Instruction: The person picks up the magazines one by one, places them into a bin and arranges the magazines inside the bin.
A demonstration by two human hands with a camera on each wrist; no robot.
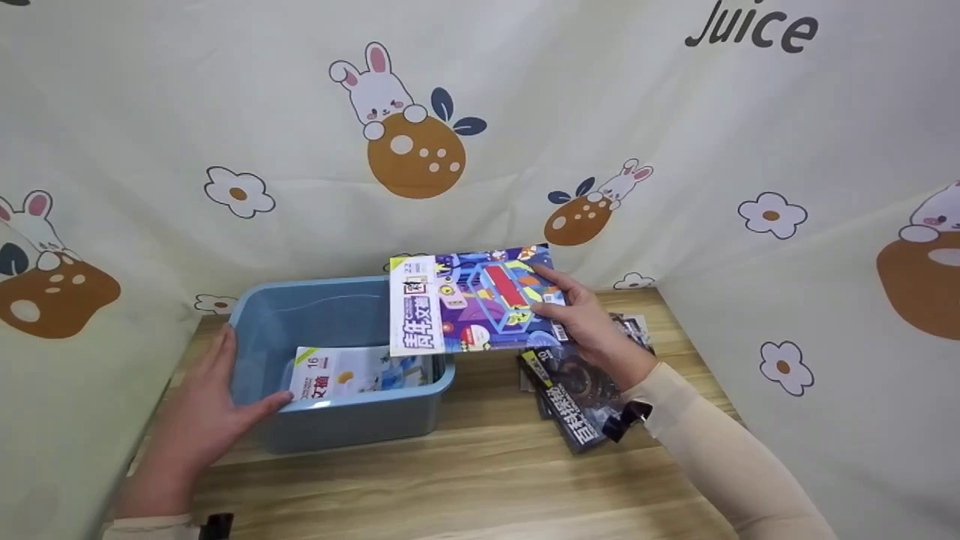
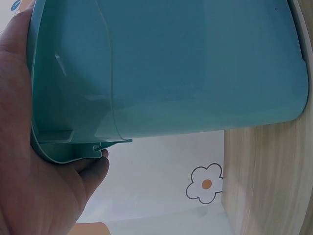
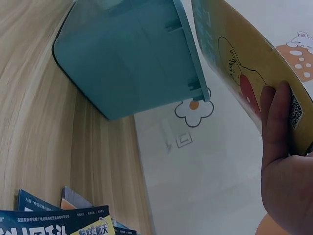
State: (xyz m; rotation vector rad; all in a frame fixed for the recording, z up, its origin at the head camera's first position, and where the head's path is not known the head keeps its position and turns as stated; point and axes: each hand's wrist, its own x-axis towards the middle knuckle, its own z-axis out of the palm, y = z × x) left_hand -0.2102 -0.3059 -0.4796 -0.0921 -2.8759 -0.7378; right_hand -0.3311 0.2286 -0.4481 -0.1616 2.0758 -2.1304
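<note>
The colourful magazine [image 1: 471, 301] hangs in the air over the right rim of the blue bin [image 1: 262, 322], its right edge pinched in the grip of the right hand [image 1: 592, 322], thumb on top. Inside the bin lies a white magazine [image 1: 352, 373]. The left hand [image 1: 199, 416] clasps the bin's near left corner. Right of the bin, dark magazines [image 1: 574, 394] are stacked on the desk [image 1: 480, 472].

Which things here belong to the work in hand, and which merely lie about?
In hand: colourful magazine held by right hand; blue bin steadied by left hand; white magazine inside it; magazine stack.

Lying about: wooden table; rabbit-print cloth.
</note>
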